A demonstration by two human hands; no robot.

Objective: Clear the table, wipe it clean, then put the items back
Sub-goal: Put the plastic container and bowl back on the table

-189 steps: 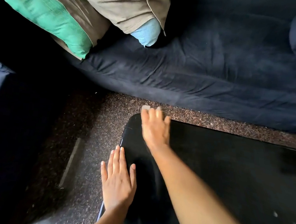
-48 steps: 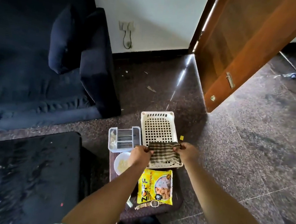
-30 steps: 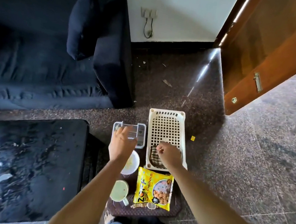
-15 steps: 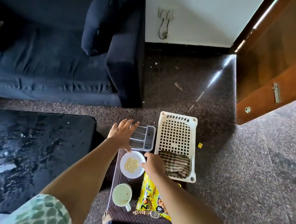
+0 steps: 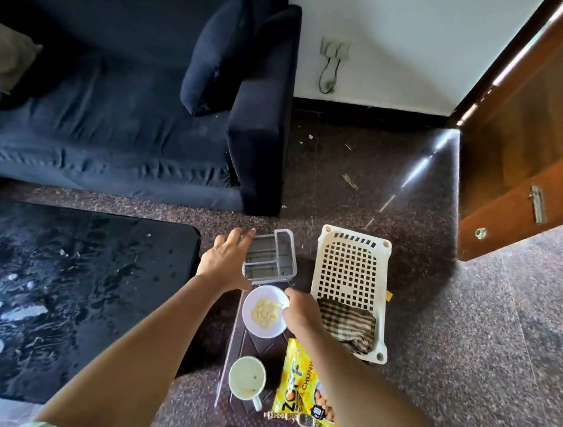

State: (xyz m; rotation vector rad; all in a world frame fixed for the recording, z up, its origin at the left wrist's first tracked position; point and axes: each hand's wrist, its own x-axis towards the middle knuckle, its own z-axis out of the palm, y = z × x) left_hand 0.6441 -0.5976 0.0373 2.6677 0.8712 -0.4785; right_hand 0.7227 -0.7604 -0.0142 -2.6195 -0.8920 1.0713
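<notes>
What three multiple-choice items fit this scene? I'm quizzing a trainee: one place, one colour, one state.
1. Where does the striped cloth lie? A in the white basket B on a shelf C in a drawer
2. The snack packet is mostly: A red B yellow C blue
3. The right hand: A hangs idle B grips a spoon C pinches the bowl by its rim
Answers: 1 A, it lies at the basket's near end; 2 B, its wrapper is yellow; 3 C, it curls over the rim.
</notes>
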